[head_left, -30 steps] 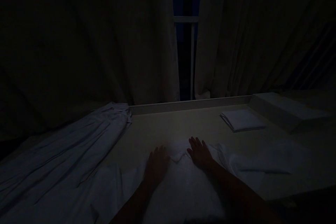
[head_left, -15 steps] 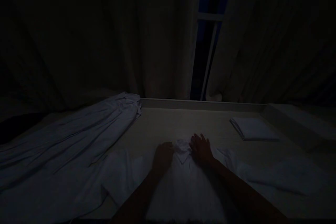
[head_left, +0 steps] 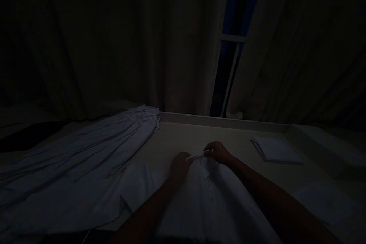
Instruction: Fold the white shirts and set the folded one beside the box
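Shirt [head_left: 200, 202], white and collared, lies front up on a pale tabletop [head_left: 183, 135], its collar end away from the wearer of the camera and its lower part running out at the bottom of the view; the person's two hands are at its collar end, one at each side of the neck. The right hand [head_left: 217, 152] is closed in a pinch, thumb and bent fingers together on the shirt's top edge; the left hand [head_left: 180, 167] is curled, its fingertips drawn in on the opposite end of that edge, though the dark hides how each finger lies; a narrow band of cloth spans the gap between the hands, and a collar point [head_left: 206, 171] hangs just below it. To the left of the shirt a long heap of pale garments [head_left: 114, 145] lies in loose folds; to its right and farther back sits a flat folded cloth [head_left: 277, 150]; nearer on that same side lies a dim pale cloth [head_left: 323, 202], and I cannot tell whether it joins the shirt; beyond the shirt, past the tabletop's raised back edge [head_left: 200, 118], hang dark curtains [head_left: 180, 53].
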`<state>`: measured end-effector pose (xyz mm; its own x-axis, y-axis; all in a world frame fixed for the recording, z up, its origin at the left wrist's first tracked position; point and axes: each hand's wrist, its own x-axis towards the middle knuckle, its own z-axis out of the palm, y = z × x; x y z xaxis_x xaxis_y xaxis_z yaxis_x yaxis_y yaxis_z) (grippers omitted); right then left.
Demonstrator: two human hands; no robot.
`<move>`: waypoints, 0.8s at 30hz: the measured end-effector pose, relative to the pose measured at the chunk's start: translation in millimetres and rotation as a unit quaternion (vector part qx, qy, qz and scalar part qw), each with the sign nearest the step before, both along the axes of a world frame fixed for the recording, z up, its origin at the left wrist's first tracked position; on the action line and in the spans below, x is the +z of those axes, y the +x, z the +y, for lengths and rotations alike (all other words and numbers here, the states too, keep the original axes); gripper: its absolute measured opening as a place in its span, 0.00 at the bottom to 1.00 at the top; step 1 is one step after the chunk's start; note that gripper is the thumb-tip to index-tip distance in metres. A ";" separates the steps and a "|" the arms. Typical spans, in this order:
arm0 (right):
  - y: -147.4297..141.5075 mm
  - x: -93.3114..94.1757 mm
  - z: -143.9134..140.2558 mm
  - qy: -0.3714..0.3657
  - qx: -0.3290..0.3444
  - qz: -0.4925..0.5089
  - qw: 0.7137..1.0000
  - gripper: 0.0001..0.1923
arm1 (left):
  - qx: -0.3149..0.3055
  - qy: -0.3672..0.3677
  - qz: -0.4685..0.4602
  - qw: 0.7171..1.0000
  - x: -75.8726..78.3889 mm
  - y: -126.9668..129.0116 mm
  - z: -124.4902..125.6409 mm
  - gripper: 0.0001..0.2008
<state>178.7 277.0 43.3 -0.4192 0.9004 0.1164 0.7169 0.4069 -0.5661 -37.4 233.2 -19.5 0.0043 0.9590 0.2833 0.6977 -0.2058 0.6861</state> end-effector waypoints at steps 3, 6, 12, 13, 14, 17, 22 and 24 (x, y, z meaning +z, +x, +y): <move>2.4 11.5 -7.8 0.022 -0.004 0.019 1.000 0.08 | -0.020 -0.006 0.008 1.000 11.4 -4.5 4.7 0.09; 0.5 17.0 -11.5 0.031 0.015 0.035 0.999 0.12 | -0.075 -0.013 0.017 0.997 27.3 -4.9 5.7 0.09; 41.5 2.0 -7.0 -0.017 -0.014 0.017 1.000 0.39 | -0.205 -0.016 0.024 0.978 72.9 -14.7 -6.5 0.13; 51.9 -2.8 -8.5 -0.023 -0.024 0.010 0.999 0.41 | -0.218 -0.020 0.030 0.975 81.3 -17.3 -10.4 0.14; 60.9 -7.5 -11.2 -0.029 -0.027 0.004 0.999 0.41 | -0.228 -0.024 0.037 0.973 89.8 -19.5 -14.9 0.14; 72.7 -17.3 -24.5 -0.060 -0.012 0.015 0.998 0.41 | -0.265 -0.036 0.038 0.963 116.0 -21.3 -31.4 0.16; 53.0 -8.4 -48.3 -0.232 0.048 0.151 0.960 0.22 | -0.330 -0.032 0.033 0.943 165.5 -15.5 -60.0 0.16; 52.4 4.4 -55.2 -0.260 0.057 0.167 0.949 0.12 | -0.325 -0.028 0.024 0.945 184.6 -19.9 -66.4 0.15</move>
<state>231.1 221.8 47.6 -0.5353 0.8236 -0.1876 0.4306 0.0750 -0.8994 -57.3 166.8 165.1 0.6095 0.7625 0.2170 0.4661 -0.5661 0.6799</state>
